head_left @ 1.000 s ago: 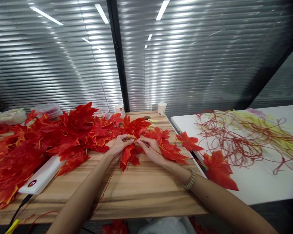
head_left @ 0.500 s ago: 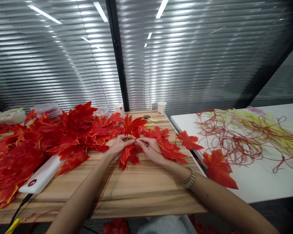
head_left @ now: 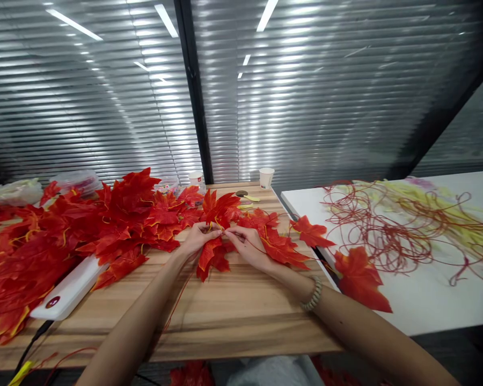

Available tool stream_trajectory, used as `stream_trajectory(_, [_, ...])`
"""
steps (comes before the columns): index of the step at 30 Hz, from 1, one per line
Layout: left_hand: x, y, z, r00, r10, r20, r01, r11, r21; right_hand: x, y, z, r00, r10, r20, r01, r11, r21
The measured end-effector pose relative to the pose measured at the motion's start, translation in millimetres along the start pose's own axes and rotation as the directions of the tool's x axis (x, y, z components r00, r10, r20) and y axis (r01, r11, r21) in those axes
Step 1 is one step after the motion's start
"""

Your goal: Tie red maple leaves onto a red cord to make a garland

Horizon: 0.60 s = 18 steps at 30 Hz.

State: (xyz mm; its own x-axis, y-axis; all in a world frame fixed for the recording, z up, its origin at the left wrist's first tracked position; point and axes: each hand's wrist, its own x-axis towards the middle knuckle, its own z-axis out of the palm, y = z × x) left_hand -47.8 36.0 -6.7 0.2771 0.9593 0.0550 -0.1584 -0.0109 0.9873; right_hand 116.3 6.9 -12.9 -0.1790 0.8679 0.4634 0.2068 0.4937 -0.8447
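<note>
Two hands meet over a cluster of red leaves (head_left: 210,257) mid-way along the wooden surface (head_left: 241,316).
The left hand (head_left: 197,239) pinches the leaves near their stems; the right hand's (head_left: 247,247) fingertips are pressed together beside it, anything between them too small to make out. On the left, a leaf heap (head_left: 121,214) runs out of view and partly covers a white device (head_left: 66,295). On the right, a white surface (head_left: 422,308) bears tangled red cord (head_left: 382,236) and blurred yellow material (head_left: 430,203). At the far side stand two paper cups (head_left: 266,179), contents unseen, and a clear tub (head_left: 80,182) with pinkish contents, its lower part hidden by the heap.
</note>
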Motion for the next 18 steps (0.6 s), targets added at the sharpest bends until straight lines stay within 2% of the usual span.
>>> stream_trajectory(18, [0.2, 0.2, -0.5, 1.000, 0.003, -0.007, -0.003, 1.000, 0.000, -1.1, -1.2, -0.9, 0.999, -0.032, 0.004, 0.032, 0.999, -0.041])
